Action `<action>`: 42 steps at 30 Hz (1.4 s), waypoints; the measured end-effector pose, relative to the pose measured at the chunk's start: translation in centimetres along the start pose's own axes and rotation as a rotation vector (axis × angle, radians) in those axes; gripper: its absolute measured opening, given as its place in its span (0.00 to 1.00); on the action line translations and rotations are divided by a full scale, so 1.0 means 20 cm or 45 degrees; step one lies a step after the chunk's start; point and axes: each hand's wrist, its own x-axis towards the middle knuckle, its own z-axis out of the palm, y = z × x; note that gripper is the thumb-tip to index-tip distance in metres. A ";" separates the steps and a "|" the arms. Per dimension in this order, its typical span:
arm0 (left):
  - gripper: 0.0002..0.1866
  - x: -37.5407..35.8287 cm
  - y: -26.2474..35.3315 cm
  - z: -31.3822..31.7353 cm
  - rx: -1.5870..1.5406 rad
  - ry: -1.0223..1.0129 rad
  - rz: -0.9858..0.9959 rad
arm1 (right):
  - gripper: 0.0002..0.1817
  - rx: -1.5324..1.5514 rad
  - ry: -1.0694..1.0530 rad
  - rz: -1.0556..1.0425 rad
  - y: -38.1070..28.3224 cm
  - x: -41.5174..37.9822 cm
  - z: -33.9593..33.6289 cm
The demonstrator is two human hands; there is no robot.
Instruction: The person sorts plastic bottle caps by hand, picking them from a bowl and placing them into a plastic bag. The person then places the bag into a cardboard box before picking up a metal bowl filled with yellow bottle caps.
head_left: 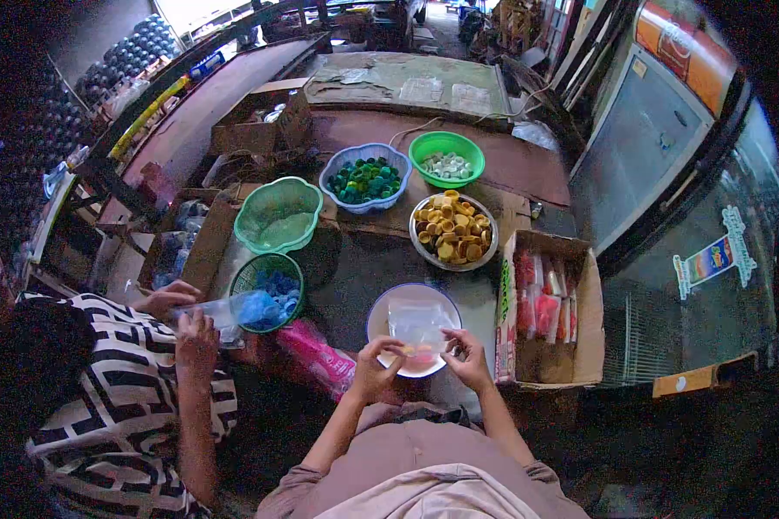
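Note:
My left hand (378,362) and my right hand (467,356) are on either side of a clear plastic bag (415,318), fingers pinched at its near corners. The bag lies over a white plate (377,322) with a blue rim. Small yellowish and pink patches show between my hands at the bag's near end. To the left of the plate is a bright pink plastic packet (316,355). Beyond it stands a steel bowl (415,245) heaped with round yellow-orange pieces (452,229).
At left a co-worker's hands (190,324) hold a clear bag over a dark green basket (236,290) of blue pieces. A pale green basin (242,221), a lavender basin (327,182) of dark green pieces and a green bowl (420,164) stand behind. A cardboard box (584,346) holds red-and-clear packets.

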 end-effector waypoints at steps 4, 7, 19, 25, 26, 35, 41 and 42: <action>0.16 0.04 0.10 -0.03 0.188 0.019 0.036 | 0.20 0.019 0.098 0.008 -0.01 0.01 0.02; 0.16 0.07 0.12 -0.05 0.338 -0.018 0.146 | 0.16 -0.141 0.170 -0.021 -0.05 0.01 0.02; 0.08 0.07 0.00 -0.07 0.246 -0.158 -0.088 | 0.10 -0.032 0.192 0.193 0.14 0.02 0.07; 0.10 0.06 -0.05 -0.05 -0.064 0.004 -0.278 | 0.17 0.430 0.187 0.319 0.15 0.02 0.10; 0.10 0.05 -0.09 -0.05 -0.112 0.025 -0.274 | 0.18 0.421 0.198 0.311 0.16 0.02 0.10; 0.11 0.04 -0.01 -0.05 0.082 -0.025 -0.206 | 0.15 0.531 0.148 0.331 0.05 0.00 0.08; 0.08 0.02 -0.15 -0.03 -0.074 0.020 -0.232 | 0.15 0.599 0.179 0.374 0.14 0.00 0.09; 0.08 0.03 -0.15 -0.02 -0.179 0.033 -0.253 | 0.15 0.570 0.169 0.322 0.13 0.01 0.09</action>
